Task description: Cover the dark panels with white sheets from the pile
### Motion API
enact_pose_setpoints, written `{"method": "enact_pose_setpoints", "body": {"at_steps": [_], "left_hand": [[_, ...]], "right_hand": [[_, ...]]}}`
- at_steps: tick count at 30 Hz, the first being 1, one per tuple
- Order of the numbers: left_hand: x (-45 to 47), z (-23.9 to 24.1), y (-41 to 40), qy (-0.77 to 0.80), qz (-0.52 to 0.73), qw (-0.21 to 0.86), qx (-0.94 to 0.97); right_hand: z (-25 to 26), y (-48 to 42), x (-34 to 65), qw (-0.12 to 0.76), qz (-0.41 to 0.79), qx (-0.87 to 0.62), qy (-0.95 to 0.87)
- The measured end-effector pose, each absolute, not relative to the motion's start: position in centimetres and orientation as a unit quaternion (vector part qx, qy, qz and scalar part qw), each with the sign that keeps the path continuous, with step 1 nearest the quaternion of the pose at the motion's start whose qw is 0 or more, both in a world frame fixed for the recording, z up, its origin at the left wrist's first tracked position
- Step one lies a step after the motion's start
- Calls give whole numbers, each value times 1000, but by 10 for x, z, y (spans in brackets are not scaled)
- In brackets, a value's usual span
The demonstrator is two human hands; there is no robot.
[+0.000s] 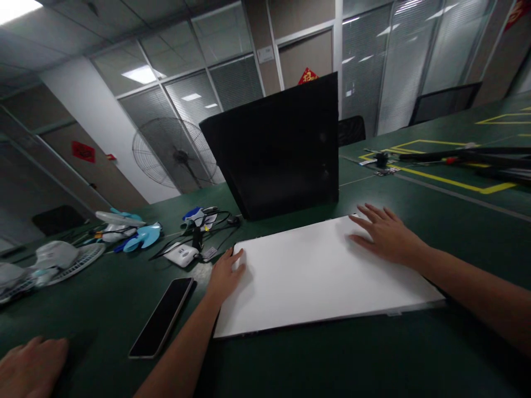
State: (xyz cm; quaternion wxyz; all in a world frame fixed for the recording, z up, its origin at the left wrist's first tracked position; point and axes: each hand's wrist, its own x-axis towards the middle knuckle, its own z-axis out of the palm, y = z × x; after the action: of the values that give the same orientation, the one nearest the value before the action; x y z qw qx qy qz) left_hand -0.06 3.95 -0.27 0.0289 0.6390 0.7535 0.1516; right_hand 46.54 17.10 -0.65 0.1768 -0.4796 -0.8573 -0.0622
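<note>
A wide white flat panel (298,276), like a backlight sheet with a thin dark rim, lies on the green table in front of me. At its left edge, near the far corner, rests my left hand (226,273), thumb and forefinger apart on the white surface; its other fingers are partly hidden. My right hand (384,235) is spread out over the far right part of the panel, its fingers stretched toward the far edge. Whether the right palm touches the surface I cannot tell. Just behind the panel stands a large black panel (282,149), upright and slightly tilted.
Left of my forearm lies a dark-screened phone (162,318). Another person's hand (33,365) rests at the lower left. Cables and a small white device (181,254) lie behind the phone. White and blue fan parts (143,236) sit farther left; dark rods (460,156) lie at the right.
</note>
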Motion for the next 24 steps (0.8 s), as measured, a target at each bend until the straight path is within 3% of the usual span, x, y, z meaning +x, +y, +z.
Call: {"method": "enact_pose_setpoints", "body": {"at_steps": [3, 7, 14, 24], "left_hand": [[0, -2, 40, 759, 158, 27, 631], [1, -1, 40, 766, 174, 45, 618], [0, -1, 41, 770, 178, 43, 611], [-3, -5, 42, 759, 190, 38, 621]], "right_hand": [[10, 150, 451, 178, -62, -331, -925], [31, 115, 428, 113, 51, -172, -977], [37, 83, 400, 17, 136, -96, -986], [29, 76, 397, 133, 44, -9, -990]]}}
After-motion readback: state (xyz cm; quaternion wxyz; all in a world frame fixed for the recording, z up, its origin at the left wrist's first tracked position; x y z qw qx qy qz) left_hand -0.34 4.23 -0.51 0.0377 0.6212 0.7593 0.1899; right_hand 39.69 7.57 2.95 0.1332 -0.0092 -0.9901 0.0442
